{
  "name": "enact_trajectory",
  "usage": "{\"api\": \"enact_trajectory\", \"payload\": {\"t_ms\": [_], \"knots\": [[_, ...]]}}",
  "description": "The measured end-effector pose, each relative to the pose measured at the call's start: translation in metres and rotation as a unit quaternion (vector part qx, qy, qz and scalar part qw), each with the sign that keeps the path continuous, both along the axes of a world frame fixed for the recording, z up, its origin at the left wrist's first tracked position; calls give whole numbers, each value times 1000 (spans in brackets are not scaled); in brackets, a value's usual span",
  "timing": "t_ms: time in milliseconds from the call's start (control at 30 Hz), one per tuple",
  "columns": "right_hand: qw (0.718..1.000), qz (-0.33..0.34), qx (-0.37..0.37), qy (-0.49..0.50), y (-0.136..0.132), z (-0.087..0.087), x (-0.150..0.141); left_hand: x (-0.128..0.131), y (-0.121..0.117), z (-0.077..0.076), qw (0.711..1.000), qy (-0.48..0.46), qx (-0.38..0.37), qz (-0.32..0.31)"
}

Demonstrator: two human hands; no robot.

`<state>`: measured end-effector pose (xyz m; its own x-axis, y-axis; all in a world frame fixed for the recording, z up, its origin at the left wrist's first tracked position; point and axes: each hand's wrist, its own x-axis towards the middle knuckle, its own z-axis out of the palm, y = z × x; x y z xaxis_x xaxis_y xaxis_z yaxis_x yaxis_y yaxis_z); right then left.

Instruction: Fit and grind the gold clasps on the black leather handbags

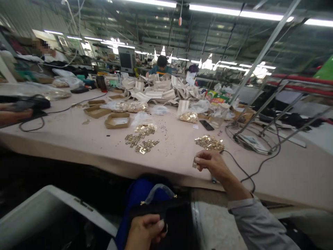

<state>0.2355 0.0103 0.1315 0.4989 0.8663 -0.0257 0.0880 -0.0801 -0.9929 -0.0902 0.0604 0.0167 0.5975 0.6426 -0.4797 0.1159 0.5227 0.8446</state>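
Observation:
My right hand [212, 163] rests at the near edge of the pale table [65, 139], its fingers pinched on a small gold metal piece [194, 162]. A heap of gold metal pieces [208, 142] lies just beyond that hand. My left hand [144, 231] is below the table edge, closed on the top of a black bag [166, 218] in my lap. A blue cloth [139, 198] and a clear plastic loop sit behind the bag. More gold pieces [142, 139] lie spread at the table's middle.
Open cardboard boxes [117, 121], plastic bags of fittings [125, 106], a black phone [206, 125] and cables [249, 170] lie on the table. A white bin [52, 208] stands at lower left. Another person's arm [13, 116] rests at far left; other workers sit beyond.

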Motion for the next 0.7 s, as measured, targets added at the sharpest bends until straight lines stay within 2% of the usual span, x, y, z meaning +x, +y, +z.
{"api": "enact_trajectory", "payload": {"t_ms": [167, 267, 333, 433, 533, 600, 700], "knots": [[995, 11, 16, 96, -28, -32, -110, 1, -8, 27, 999, -9, -16, 52], [997, -11, 14, 77, -44, -57, -156, 2, -12, 35, 998, -15, -22, 58], [999, -29, 1, 37, -53, -70, -177, 2, -14, 35, 998, -25, -17, 51], [998, -42, -34, -37, -65, -79, -194, 2, -16, 32, 998, -27, -14, 51], [994, -41, -53, -82, -72, -80, -197, 3, -18, 27, 999, -13, -4, 48], [995, -37, -61, -62, -74, -79, -196, 3, -19, 26, 999, -7, 3, 40], [998, -39, -52, 26, -76, -79, -196, 4, -19, 28, 999, 9, 9, 42]]}}
